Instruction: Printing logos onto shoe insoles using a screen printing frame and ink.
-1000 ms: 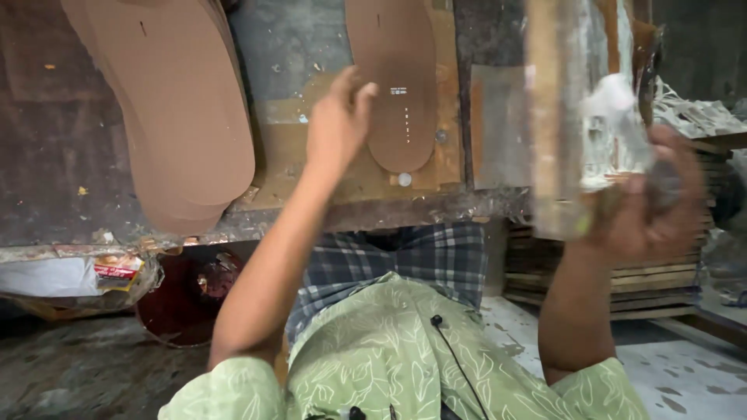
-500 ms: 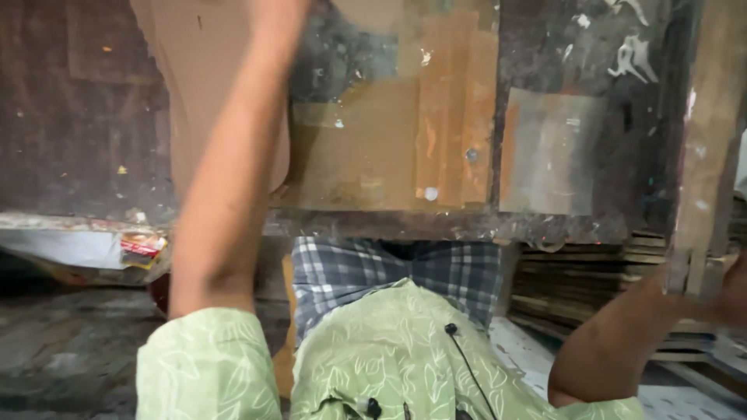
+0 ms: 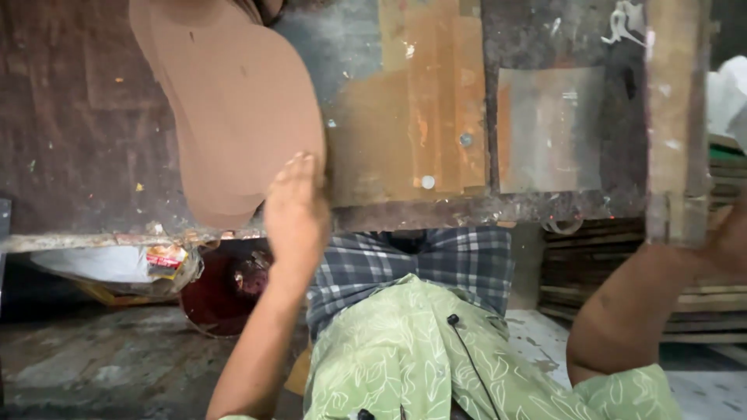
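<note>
The dark, scarred wooden desk [image 3: 85, 117] fills the upper part of the view, and against a second ago the camera now sits closer and a little to the right over it, so the far part of the top has slid out of sight. The biggest change is the large tan, sole-shaped sheet of board [image 3: 233, 109], which lay far left on the desk and now lies nearer the middle, its rounded end close to the front edge. The patch of orange-brown cardboard strips [image 3: 424, 101] fixed to the desk no longer carries the smaller brown sole piece that lay on it a second ago; that piece is not in view. Beside the patch is a grey metal plate [image 3: 548, 128], unchanged. The upright wooden post [image 3: 673, 117] at the right has stayed put, and the right hand [image 3: 731, 241], earlier raised and gripping a pale lump, now shows only as a sliver at the frame edge by the post's foot, so I cannot tell whether it grips anything. The left hand [image 3: 294, 214], which reached up to the small sole piece before, has come down to the front edge and lies flat and unclenched, fingertips touching the tan sheet's lower right rim, grasping nothing.
</note>
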